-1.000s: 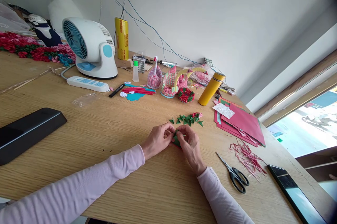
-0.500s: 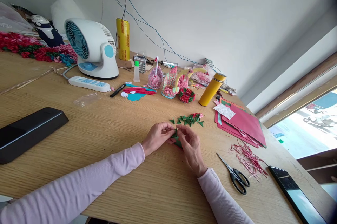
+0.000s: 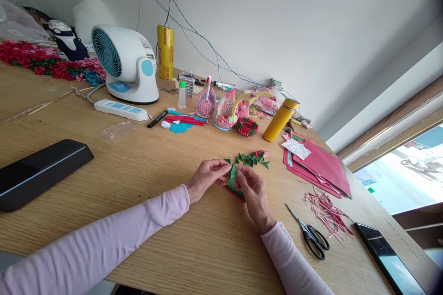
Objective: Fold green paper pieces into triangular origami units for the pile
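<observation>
Both hands meet over the table in front of me. My left hand (image 3: 207,177) is closed, its thumb and forefinger pinching the left edge of a small green paper piece (image 3: 232,173). My right hand (image 3: 252,191) pinches the same piece from the right. Creases show in the paper, but its exact shape is partly hidden by the fingers. Under the hands lies more green paper (image 3: 236,190) with a red edge, partly covered. Just beyond the fingertips is a pile of folded green paper triangles (image 3: 249,159), with a few pink and red ones.
Scissors (image 3: 311,235), pink paper strips (image 3: 327,212) and a phone (image 3: 384,251) lie right. Behind are red paper sheets (image 3: 325,170), a yellow flask (image 3: 280,119), a folded-paper swan (image 3: 224,112) and a round paper basket (image 3: 247,126). A fan (image 3: 126,64) and black case (image 3: 44,170) stand left.
My fingertips have moved slightly apart, and the green paper between them now shows more opened out. More of the green paper underneath is visible. The view has shifted slightly.
</observation>
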`<state>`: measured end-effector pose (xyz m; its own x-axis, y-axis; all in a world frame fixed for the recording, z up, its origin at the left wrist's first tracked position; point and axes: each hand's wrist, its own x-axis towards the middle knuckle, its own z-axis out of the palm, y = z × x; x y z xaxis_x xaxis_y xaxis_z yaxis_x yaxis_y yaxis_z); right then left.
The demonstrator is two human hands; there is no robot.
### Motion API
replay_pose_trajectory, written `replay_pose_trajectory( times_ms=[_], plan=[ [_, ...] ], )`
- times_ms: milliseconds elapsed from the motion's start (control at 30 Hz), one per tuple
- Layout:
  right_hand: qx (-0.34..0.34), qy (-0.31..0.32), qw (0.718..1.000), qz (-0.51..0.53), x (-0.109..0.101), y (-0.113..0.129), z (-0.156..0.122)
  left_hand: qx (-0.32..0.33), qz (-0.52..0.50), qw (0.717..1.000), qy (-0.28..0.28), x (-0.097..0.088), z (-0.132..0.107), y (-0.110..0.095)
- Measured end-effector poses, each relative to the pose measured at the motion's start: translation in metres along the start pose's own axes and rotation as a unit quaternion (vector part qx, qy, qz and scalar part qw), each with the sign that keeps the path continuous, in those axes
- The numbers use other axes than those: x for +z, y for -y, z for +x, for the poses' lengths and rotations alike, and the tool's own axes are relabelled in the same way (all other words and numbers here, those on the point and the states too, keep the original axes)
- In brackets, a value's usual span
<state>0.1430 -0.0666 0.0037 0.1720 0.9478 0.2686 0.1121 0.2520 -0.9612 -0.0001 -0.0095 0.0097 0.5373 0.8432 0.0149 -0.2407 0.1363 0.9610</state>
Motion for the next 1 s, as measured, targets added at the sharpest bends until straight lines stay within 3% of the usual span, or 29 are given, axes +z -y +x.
replay_pose_trajectory(
  times_ms=[467, 767, 1000],
  plan=[
    [-0.026, 0.033, 0.999, 0.017, -0.0037, 0.0022, -0.0006, -0.044, -0.098, 0.993, 0.038, -0.0073, 0.0026, 0.0005],
    [-0.05, 0.023, 0.996, -0.064, -0.0027, 0.0, -0.0001, 0.031, 0.027, 0.999, -0.008, 0.0013, -0.001, -0.0047],
    [-0.05, -0.009, 0.995, -0.09, -0.0011, -0.0009, -0.0014, -0.033, -0.039, 0.995, 0.091, -0.0001, -0.0004, 0.0036]
  ],
)
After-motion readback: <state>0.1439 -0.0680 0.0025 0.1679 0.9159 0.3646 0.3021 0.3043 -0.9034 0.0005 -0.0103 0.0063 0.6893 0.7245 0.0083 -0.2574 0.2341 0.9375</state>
